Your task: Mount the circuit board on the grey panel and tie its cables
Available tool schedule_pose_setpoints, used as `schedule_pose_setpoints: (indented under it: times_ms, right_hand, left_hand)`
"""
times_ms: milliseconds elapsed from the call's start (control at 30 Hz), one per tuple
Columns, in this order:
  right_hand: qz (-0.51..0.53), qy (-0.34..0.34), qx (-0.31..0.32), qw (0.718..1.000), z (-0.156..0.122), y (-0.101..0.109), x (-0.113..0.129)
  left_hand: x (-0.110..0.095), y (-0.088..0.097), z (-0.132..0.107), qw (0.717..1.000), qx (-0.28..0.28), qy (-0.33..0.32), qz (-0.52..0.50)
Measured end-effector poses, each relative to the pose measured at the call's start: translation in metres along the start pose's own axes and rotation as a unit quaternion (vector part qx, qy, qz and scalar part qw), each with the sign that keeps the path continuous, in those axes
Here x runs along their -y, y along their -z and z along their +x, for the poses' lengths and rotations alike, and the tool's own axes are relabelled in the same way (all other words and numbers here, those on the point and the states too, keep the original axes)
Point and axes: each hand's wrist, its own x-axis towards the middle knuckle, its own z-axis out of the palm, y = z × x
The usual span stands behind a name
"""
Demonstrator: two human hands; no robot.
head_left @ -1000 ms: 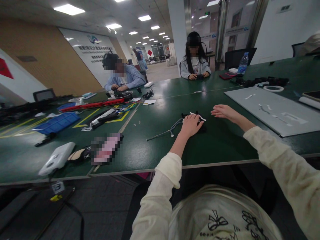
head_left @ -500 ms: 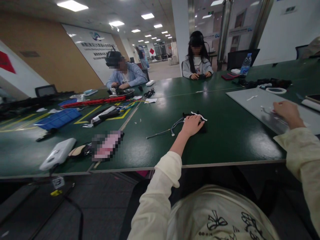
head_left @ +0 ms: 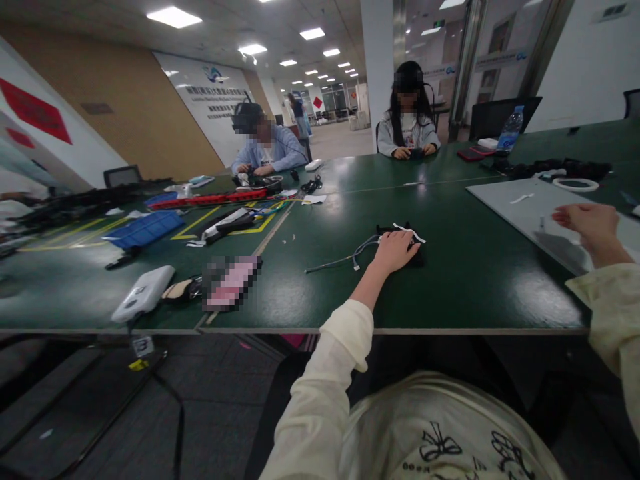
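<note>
My left hand (head_left: 396, 252) lies over a black part (head_left: 416, 257) on the green table, its fingers curled down onto it. A narrow white strip (head_left: 410, 232) shows just beyond the fingers. From the black part a grey cable (head_left: 361, 250) runs left, with a small white connector (head_left: 357, 268) on a short branch. Above the grey board (head_left: 505, 203) on the right is my right hand (head_left: 590, 225), fingers bent together. Whether something small is pinched there is too blurred to tell. A short white strip (head_left: 521, 199) lies on the board.
At left are a white device (head_left: 143, 293), a pink item (head_left: 235, 283) and a blue bin (head_left: 145, 230). A white tape roll (head_left: 575, 185) and a water bottle (head_left: 511, 130) are at right. Two people (head_left: 270, 147) sit across the green table (head_left: 300, 293).
The view has swung left, so things sit further right. My left hand stays on the black part. The small white piece seen by my right hand before no longer shows clearly.
</note>
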Motion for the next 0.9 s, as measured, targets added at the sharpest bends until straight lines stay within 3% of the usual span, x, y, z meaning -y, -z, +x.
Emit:
schedule_pose_setpoints:
  times_ms: [67,133,267,367,467,567,700,900]
  right_hand:
    - [0.070,-0.006,0.018,0.997,-0.019,-0.013,0.026]
    - [0.135,0.004,0.110,0.985,-0.053,-0.031,0.064]
    - [0.222,0.020,0.343,0.913,-0.155,-0.073,0.137]
    - [0.233,-0.003,0.446,0.864,-0.221,-0.102,0.165]
    - [0.228,-0.026,0.488,0.842,-0.255,-0.123,0.165]
    - [0.176,-0.017,0.505,0.845,-0.261,-0.135,0.150]
    - [0.105,0.052,0.500,0.858,-0.258,-0.142,0.136]
    - [0.065,0.151,0.468,0.868,-0.260,-0.151,0.136]
  left_hand:
    - [0.000,0.000,0.000,1.000,0.006,-0.001,0.001]
    - [-0.001,0.000,0.000,1.000,0.006,0.001,0.004]
    - [-0.002,-0.002,0.001,1.000,-0.008,0.012,0.008]
    - [-0.001,-0.005,0.001,1.000,-0.011,0.016,0.007]
    - [0.002,-0.005,0.000,1.000,0.022,0.012,0.013]
    - [0.006,-0.004,-0.003,0.999,0.035,0.000,0.011]
    - [0.007,-0.003,-0.001,1.000,0.014,-0.006,-0.003]
    - [0.005,-0.001,0.005,0.996,0.077,0.005,0.036]
